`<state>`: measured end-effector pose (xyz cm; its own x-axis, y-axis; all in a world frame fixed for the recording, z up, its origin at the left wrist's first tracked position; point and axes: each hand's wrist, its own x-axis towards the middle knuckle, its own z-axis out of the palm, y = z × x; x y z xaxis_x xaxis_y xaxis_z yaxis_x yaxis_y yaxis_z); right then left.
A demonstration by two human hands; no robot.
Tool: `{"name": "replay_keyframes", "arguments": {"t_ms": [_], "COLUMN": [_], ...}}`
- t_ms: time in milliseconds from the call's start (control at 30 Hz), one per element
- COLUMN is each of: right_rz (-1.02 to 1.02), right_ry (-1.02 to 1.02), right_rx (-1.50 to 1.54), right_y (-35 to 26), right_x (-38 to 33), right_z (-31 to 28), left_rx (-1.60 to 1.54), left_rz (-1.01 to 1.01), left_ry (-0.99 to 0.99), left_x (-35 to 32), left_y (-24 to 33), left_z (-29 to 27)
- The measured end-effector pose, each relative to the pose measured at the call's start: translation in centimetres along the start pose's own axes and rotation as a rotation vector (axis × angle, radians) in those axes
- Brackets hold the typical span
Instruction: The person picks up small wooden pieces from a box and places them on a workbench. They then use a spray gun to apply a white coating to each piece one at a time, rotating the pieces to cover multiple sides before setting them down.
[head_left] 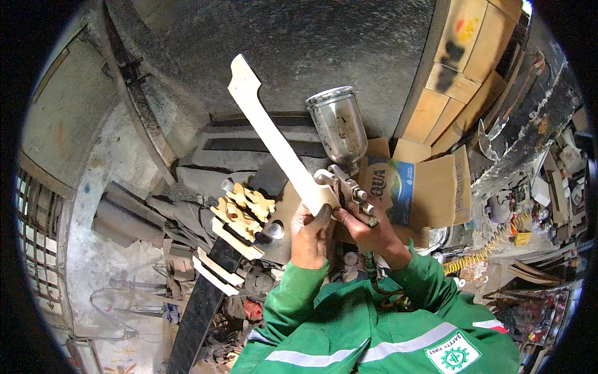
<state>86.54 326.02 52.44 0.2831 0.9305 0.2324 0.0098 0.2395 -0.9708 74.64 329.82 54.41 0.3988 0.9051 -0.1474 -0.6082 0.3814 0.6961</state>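
Note:
My left hand [309, 240] is closed round the thick lower end of a pale wooden piece shaped like a guitar neck [276, 140]. Its long shaft slants up and to the left, ending in a notched, wider head. In my right hand [375, 235] is a metal spray gun [349, 190] with a dented silver cup [339, 121] on top. A dark green hose [370, 265] hangs below that hand. Both hands are close together, and the gun's front sits right beside the neck's lower end. My fingers partly hide the gun's handle and trigger.
Several light wooden cut-outs [240, 215] and thin strips [215, 274] lie on a dark board [199, 324] at the left. An opened cardboard box [439, 187] stands behind my right hand. A yellow coiled hose [476, 258] and cluttered shelves are at the right.

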Motion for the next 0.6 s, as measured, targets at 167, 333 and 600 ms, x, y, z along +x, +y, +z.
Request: {"name": "replay_keyframes", "arguments": {"t_ms": [167, 333, 600], "right_rz": [0.093, 0.026, 0.356], "right_ry": [-0.029, -0.173, -0.093], "right_rx": [-0.085, -0.084, 0.083], "right_y": [-0.3, -1.4, -4.4], "right_x": [-0.7, -1.5, -4.5], "right_z": [-0.1, -0.6, -2.9], "left_rx": [0.117, 0.424, 0.090], "left_rz": [0.188, 0.270, 0.291], "left_ry": [0.014, -0.197, 0.338], "left_x": [3.4, 8.9, 15.8], "left_y": [2.7, 9.5, 17.7], "left_z": [-2.3, -5.7, -13.6]}}
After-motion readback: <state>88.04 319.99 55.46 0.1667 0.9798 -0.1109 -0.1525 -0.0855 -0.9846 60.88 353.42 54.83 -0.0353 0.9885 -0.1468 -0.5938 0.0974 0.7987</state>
